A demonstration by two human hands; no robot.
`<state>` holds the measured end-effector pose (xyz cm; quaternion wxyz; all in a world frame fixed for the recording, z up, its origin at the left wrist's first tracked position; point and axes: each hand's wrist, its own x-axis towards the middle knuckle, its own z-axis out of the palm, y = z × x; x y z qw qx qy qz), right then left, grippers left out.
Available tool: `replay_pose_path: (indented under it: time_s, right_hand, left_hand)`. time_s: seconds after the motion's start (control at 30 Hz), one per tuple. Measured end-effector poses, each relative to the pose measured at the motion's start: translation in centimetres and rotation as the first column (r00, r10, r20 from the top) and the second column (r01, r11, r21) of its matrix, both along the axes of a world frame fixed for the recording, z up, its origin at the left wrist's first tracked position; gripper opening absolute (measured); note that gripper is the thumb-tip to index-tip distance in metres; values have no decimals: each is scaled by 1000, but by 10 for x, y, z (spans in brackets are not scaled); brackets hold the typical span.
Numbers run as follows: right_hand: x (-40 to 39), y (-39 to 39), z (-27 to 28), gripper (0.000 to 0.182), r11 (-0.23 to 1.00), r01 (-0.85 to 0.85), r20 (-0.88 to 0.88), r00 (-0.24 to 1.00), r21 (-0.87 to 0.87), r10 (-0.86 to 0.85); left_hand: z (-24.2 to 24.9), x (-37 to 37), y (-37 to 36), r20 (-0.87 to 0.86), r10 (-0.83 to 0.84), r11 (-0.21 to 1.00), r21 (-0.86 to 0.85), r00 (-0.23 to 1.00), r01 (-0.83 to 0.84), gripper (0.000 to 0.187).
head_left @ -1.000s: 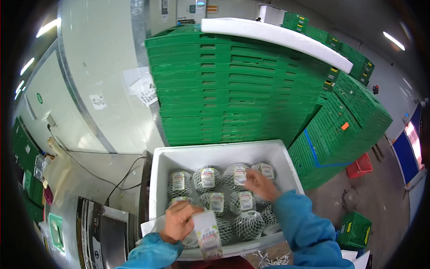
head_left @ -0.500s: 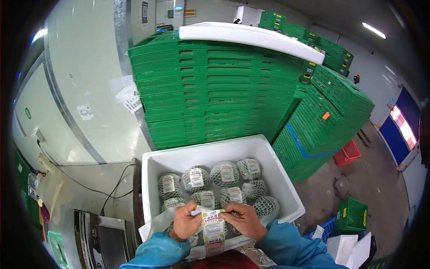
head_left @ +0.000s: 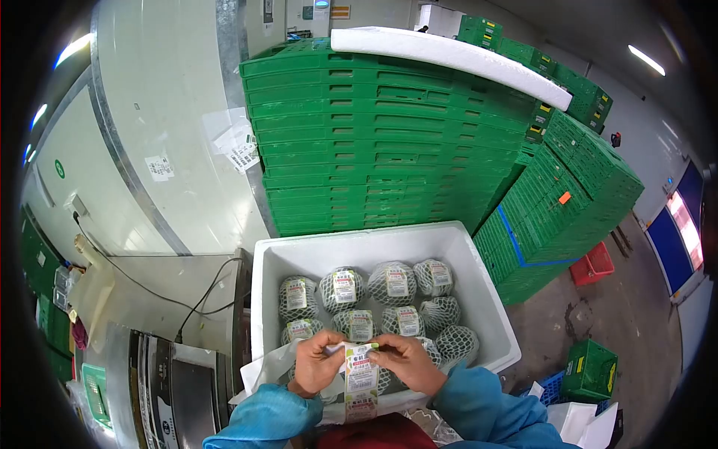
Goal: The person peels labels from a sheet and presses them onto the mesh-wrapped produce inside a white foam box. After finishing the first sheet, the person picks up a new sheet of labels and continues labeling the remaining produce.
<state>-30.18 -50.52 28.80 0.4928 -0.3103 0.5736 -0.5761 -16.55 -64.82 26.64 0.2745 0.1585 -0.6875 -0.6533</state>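
Note:
Both hands are over the near side of a white foam box (head_left: 493, 314). My left hand (head_left: 318, 364) pinches the upper left of a printed label strip (head_left: 361, 374); white backing paper (head_left: 271, 365) trails to its left. My right hand (head_left: 409, 363) is closed on the strip's upper right corner. The strip hangs down toward my body. Inside the box lie several round items in white foam nets, many with labels, such as a labelled item (head_left: 343, 289) and one showing no label (head_left: 457, 344).
Stacked green crates (head_left: 389, 150) rise behind the box, with a white foam lid (head_left: 449, 63) on top. More green crates (head_left: 553, 202) stand at right. A dark-topped machine (head_left: 196, 396) and a cable (head_left: 196, 308) are at left. A red basket (head_left: 592, 263) sits on the floor.
The view has shifted, so the box and crates appear farther right. Both hands still hold the label strip, with their fingers now closer together at its top.

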Motion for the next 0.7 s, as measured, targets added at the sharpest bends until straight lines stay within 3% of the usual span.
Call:
replay_pose_path:
  time_s: [0.03, 0.07, 0.13, 0.17, 0.23, 0.3, 0.33, 0.4, 0.53, 0.63, 0.7]
  right_hand:
    - [1, 1, 3, 26, 1000, 3, -3, 1000, 0, -3]
    - [2, 3, 5, 21, 993, 64, -213, 973, -99, -84]
    - [1, 11, 10, 11, 944, 123, -570, 770, -307, -286]
    - [-10, 16, 13, 5, 905, 230, -486, 782, -357, -390]
    - [-56, 34, 29, 15, 853, 512, -245, 818, -103, -521]
    - [-115, 40, 6, 32, 796, 605, -128, 789, -8, -601]
    - [-137, 46, -19, 32, 791, 612, -131, 783, -9, -608]
    - [-171, 58, -68, 48, 763, 590, -189, 807, 264, -559]
    - [-191, 68, -112, 56, 727, 606, -195, 794, 322, -576]
    - [-189, 67, -128, 62, 711, 585, -347, 809, 390, -475]
    - [-188, 65, -132, 61, 710, 585, -435, 798, 392, -417]
  left_hand:
    - [1, 0, 3, 6, 14, 997, 80, 1000, -15, 8]
    - [0, 1, 2, 1, 9, 996, 84, 1000, -9, 8]
    - [0, 4, -2, 141, -4, 975, -221, 990, 36, 18]
    - [3, 5, -3, 148, 35, 954, -299, 988, 11, 28]
    - [-2, 10, -10, 187, 71, 928, -373, 980, 4, 26]
    - [4, 16, -17, 167, 71, 895, -446, 983, 11, 24]
    - [5, 19, -20, 147, 83, 865, -501, 986, 2, 20]
    - [10, 21, -26, 116, 91, 832, -555, 989, -12, 17]
    - [25, 25, -26, 53, 46, 857, -515, 998, -12, 10]
    - [22, 25, -27, 73, 64, 835, -550, 995, -14, 12]
    - [23, 25, -26, 65, 11, 677, -735, 998, 40, 16]
